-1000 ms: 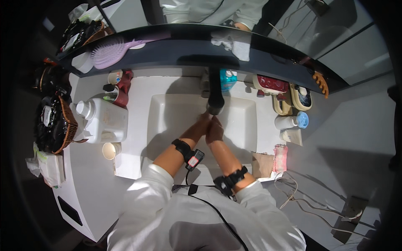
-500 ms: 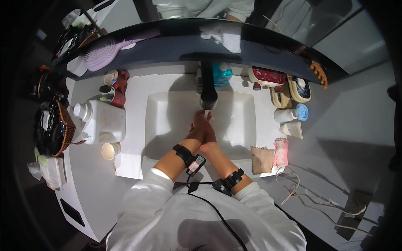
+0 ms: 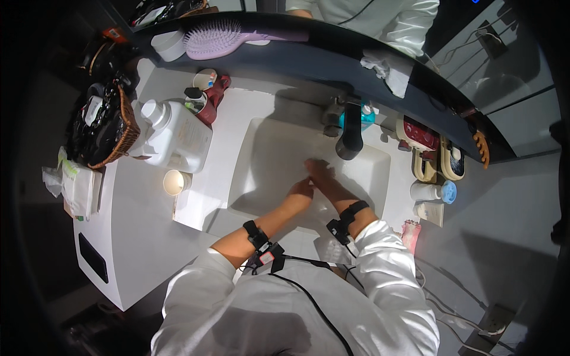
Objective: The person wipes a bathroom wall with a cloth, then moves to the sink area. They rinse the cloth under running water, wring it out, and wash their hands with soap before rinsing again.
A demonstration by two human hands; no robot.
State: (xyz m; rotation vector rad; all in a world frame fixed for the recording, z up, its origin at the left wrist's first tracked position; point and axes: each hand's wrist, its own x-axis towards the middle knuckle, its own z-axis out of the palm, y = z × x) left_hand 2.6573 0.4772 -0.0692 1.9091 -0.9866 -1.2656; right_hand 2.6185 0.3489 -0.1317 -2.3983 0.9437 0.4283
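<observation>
Over the white sink (image 3: 249, 172), my left hand (image 3: 303, 188) hangs close beside my right hand (image 3: 317, 169), nearly touching it near the wrist. My right hand reaches slightly farther, its fingers pointing away to the left and seeming spread, with nothing visible in them. The fingers of my left hand are small and blurred, so their pose is unclear. Just right of the hands stands the black faucet (image 3: 350, 142), and no stream shows under its spout. Behind it is a bottle of blue liquid (image 3: 367, 115). Black straps with small devices circle both forearms.
Left of the sink are a white jug (image 3: 184, 139), a paper cup (image 3: 175, 183) and a wicker basket (image 3: 122, 133). A shelf behind holds a purple hairbrush (image 3: 214, 41) and a crumpled white cloth (image 3: 392, 74). Soap boxes (image 3: 452, 159) and a white tube (image 3: 430, 212) sit right.
My hands have come out from under the faucet, toward its left, and moved from being joined to slightly apart. The whole view has shifted and tilted.
</observation>
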